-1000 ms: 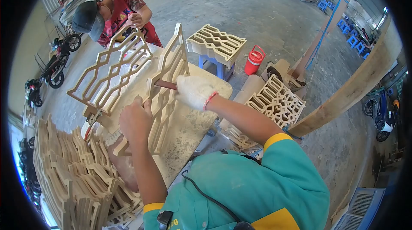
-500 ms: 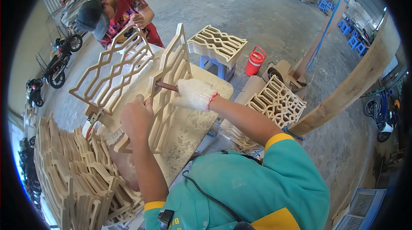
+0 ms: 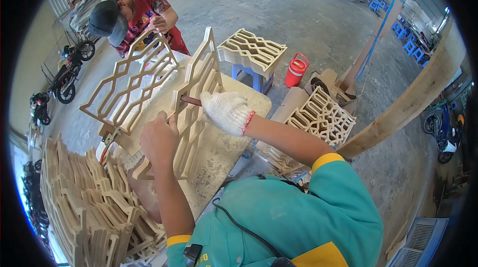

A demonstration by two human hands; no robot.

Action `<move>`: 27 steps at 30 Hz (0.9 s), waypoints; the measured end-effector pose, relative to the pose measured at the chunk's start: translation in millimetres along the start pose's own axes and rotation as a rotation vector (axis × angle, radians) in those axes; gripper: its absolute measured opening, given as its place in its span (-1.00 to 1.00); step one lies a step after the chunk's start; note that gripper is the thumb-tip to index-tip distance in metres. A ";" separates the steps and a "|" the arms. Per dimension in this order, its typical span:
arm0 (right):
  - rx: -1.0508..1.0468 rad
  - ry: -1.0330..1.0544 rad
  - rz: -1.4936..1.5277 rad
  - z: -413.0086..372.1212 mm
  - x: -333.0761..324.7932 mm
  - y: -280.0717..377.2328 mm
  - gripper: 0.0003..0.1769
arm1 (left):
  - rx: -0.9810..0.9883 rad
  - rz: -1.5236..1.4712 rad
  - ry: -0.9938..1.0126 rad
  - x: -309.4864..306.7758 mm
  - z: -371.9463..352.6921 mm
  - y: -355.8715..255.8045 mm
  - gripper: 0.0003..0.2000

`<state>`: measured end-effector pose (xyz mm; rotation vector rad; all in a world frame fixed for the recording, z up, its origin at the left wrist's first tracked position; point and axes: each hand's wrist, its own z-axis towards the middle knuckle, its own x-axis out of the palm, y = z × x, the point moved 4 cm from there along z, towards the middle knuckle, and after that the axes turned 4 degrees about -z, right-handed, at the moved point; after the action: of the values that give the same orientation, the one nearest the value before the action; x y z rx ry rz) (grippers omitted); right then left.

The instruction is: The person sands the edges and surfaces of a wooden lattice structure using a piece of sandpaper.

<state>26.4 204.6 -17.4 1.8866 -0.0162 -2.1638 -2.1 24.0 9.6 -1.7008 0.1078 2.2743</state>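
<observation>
Lattice panel [image 3: 201, 67] held upright on the surface [image 3: 224, 142]
Bare left hand [image 3: 158, 140] grips its frame; gloved right hand [image 3: 226, 111] clasps a brown tool [image 3: 190, 100] pressed against it.

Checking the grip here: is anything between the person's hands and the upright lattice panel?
Nothing visible. The bare left hand grips the lattice panel directly at its lower frame. The gloved right hand reaches it through the reddish-brown tool it holds, which pokes into one opening.
</observation>
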 end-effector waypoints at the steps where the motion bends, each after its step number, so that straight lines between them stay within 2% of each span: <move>1: 0.046 0.018 -0.001 6.3 15.2 -3.6 -0.68 | -0.004 0.002 0.003 -1.7 -0.3 -1.6 -0.69; 2: 0.090 0.036 -0.002 10.8 21.2 -4.1 -0.69 | -0.009 0.004 0.006 -4.9 -1.2 -4.4 -0.69; 5: -0.021 0.029 0.026 12.8 24.7 4.0 -0.64 | -0.003 0.002 0.010 -4.7 -0.1 -3.0 -0.68; 8: -0.256 -0.004 0.086 20.4 21.1 -3.8 -0.57 | -0.011 -0.023 0.023 -0.9 2.4 0.9 -0.69; 11: -0.082 0.310 0.320 22.8 14.5 -9.9 -0.47 | 0.000 -0.015 0.024 0.3 4.7 -0.9 -0.68; 14: 0.008 0.385 0.607 19.3 20.2 -14.1 -0.47 | -0.003 -0.015 0.019 -0.1 2.2 -4.2 -0.68; 17: 0.098 0.571 0.934 13.6 25.8 -16.8 -0.52 | 0.002 -0.022 0.019 0.0 1.5 -3.6 -0.68; 20: 0.169 0.688 1.513 0.6 40.6 -16.5 -0.56 | 0.008 0.007 0.046 -4.7 0.7 -5.3 -0.67; 23: 0.165 0.482 1.502 -8.5 30.9 -5.8 -0.51 | 0.007 0.005 0.043 -2.1 3.6 0.7 -0.66; 27: 0.137 0.083 1.357 -17.5 12.6 3.1 -0.31 | -0.003 0.004 0.035 -2.4 4.5 3.1 -0.65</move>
<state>42.5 201.9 -31.7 1.2848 -1.0845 -1.1193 -6.5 21.6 12.8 -1.7432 0.1162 2.2497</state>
